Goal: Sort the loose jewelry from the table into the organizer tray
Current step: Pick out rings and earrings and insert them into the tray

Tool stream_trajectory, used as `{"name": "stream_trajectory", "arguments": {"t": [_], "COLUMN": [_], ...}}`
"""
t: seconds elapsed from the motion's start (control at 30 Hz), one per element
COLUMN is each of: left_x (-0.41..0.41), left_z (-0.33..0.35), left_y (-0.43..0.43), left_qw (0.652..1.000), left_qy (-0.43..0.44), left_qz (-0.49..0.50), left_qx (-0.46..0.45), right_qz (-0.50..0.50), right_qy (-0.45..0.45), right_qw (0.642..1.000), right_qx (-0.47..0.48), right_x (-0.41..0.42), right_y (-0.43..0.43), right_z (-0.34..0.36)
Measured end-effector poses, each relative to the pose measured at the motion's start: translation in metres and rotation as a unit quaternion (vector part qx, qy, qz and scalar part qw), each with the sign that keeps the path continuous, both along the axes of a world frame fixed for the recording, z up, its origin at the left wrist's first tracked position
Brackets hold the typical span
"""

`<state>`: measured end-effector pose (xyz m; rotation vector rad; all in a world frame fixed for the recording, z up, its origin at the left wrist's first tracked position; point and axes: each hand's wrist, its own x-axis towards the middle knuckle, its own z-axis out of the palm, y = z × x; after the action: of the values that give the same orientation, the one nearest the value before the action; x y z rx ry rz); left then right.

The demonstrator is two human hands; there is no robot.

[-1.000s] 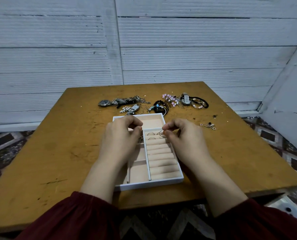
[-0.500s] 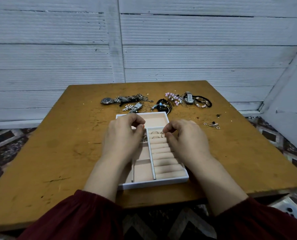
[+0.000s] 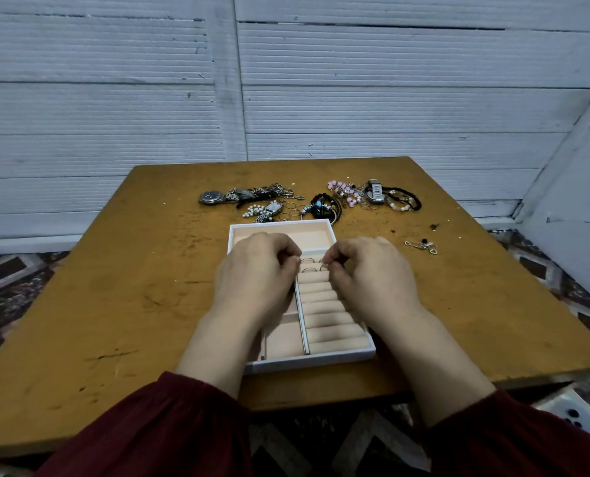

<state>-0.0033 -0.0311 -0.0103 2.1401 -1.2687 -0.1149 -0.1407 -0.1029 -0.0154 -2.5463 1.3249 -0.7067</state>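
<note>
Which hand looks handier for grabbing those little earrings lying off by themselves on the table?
Probably the right hand: the earrings lie on its side of the tray, while the left hand would have to cross over.

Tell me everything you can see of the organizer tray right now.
The organizer tray is a white rectangular box lined in peach velvet-like fabric, lying flat near the table's front edge. Its right side holds ring rolls with a few rings at the far end; open compartments sit left and far. Both hands hover over it, hiding part.
</note>
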Motion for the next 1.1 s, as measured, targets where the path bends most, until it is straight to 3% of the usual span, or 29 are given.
{"name": "stream_trajectory", "arguments": {"t": [0.47,0.87,1.1], "left_x": [-0.005,-0.007,-0.008], "left_z": [-0.001,0.0,0.001], "left_y": [-0.007,-0.007,-0.006], "left_qw": [0.996,0.996,0.995], "left_qy": [-0.055,-0.061,-0.064], "left_qz": [-0.054,-0.052,-0.055], "left_qx": [0.042,0.045,0.05], "right_qz": [0.017,0.023,0.023], "right_qy": [0.0,-0.109,-0.126], "right_qw": [0.999,0.987,0.984], "right_qx": [0.027,0.114,0.123], "right_x": [-0.001,-0.002,-0.002], "right_y": [-0.003,-0.011,-0.012], "right_z": [0.003,-0.003,-0.005]}}
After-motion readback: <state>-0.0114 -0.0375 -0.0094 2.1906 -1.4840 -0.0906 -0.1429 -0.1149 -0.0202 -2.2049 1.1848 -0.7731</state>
